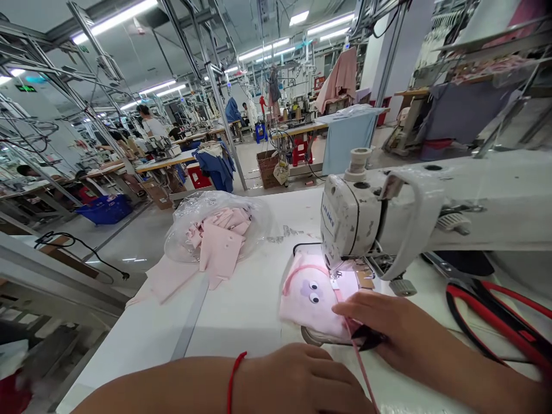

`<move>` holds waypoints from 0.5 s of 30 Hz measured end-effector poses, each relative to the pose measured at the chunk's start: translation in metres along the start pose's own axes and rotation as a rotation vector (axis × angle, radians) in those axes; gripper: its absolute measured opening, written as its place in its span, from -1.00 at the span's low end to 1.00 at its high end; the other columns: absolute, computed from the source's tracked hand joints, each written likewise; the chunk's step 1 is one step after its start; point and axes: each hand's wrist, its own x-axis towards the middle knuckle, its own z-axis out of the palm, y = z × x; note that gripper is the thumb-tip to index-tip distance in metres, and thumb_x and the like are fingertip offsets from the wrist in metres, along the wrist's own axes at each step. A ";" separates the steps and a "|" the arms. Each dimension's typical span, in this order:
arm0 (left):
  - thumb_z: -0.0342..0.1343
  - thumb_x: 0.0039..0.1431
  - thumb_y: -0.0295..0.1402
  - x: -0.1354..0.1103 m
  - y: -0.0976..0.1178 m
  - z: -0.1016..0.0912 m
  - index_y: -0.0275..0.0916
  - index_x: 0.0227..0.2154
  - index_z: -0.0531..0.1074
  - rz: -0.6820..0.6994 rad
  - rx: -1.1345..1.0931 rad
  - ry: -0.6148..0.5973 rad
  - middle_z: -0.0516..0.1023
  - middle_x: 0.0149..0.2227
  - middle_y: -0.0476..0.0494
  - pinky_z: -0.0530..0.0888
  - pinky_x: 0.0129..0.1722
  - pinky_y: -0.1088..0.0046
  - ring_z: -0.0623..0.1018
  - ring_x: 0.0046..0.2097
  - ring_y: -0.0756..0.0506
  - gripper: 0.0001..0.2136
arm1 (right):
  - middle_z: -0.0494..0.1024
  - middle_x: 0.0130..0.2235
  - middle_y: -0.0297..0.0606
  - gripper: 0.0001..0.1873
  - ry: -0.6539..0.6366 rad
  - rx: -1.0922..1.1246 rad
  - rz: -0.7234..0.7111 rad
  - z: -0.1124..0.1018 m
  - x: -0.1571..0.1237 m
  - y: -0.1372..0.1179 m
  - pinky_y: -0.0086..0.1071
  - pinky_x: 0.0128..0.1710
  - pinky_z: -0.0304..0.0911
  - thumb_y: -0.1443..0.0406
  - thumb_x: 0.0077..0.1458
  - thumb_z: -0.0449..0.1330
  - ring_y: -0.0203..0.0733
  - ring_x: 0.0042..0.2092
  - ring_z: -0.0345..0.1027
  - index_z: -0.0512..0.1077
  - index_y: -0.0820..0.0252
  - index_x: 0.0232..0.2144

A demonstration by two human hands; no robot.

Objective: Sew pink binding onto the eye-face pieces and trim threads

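A pale pink fabric piece (297,313) with two googly eyes and a lilac patch lies under the head of a white sewing machine (345,215). Pink tape (361,368) runs from the needle area along the piece and down toward the bottom edge. My right hand (388,322) is closed at the fabric's right edge, index fingertip on the piece beside the tape. A dark object (366,336) shows partly beneath those fingers. My left hand (302,379), with a red cord at the wrist, has curled fingers near the tape's lower end; its fingertips are hidden.
Red-and-black scissors (495,316) lie right of my right hand. A clear plastic bag (181,230) with pink fabric pieces (222,247) sits at the table's back left. Beyond the white table (241,310) are other sewing stations, a blue crate (104,210) and people.
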 end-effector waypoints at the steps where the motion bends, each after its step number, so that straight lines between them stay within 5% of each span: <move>1: -0.08 0.64 -0.20 -0.002 -0.001 0.000 -0.19 0.07 0.59 0.014 0.008 0.008 0.76 -0.09 -0.07 0.61 -0.04 0.40 0.70 -0.01 -0.04 -0.66 | 0.72 -0.21 -0.28 -0.35 0.032 -0.044 -0.053 -0.001 0.000 -0.002 -0.39 -0.29 0.51 0.64 -0.09 0.05 -0.14 -0.23 0.65 0.53 0.09 -0.01; 6: 0.01 0.58 -0.19 -0.008 -0.013 -0.002 -0.15 0.18 0.51 0.048 0.023 0.086 0.77 -0.09 -0.07 0.63 0.00 0.39 0.72 -0.05 -0.07 -0.69 | 0.76 -0.09 -0.14 -0.41 0.183 -0.354 -0.175 -0.002 -0.005 -0.008 -0.26 -0.23 0.63 0.66 0.07 -0.01 -0.04 -0.13 0.69 0.54 0.17 0.01; 10: 0.03 0.48 -0.33 -0.006 -0.027 -0.016 -0.28 0.21 0.43 -0.261 0.131 0.368 0.71 0.00 -0.31 0.66 0.08 0.20 0.70 0.02 -0.18 -0.67 | 0.78 -0.06 -0.19 -0.38 0.145 -0.401 -0.184 -0.004 -0.007 -0.011 -0.22 -0.14 0.67 0.68 0.07 -0.01 -0.05 -0.11 0.70 0.54 0.23 0.05; 15: 0.08 0.47 -0.31 -0.005 -0.035 -0.022 -0.33 0.23 0.40 -0.412 0.077 0.206 0.58 0.24 -0.41 0.61 0.24 0.06 0.60 0.26 -0.29 -0.63 | 0.79 -0.19 -0.29 -0.43 0.170 -0.425 -0.202 -0.013 0.001 -0.016 -0.24 -0.27 0.65 0.69 -0.01 -0.04 -0.10 -0.25 0.70 0.56 0.18 -0.14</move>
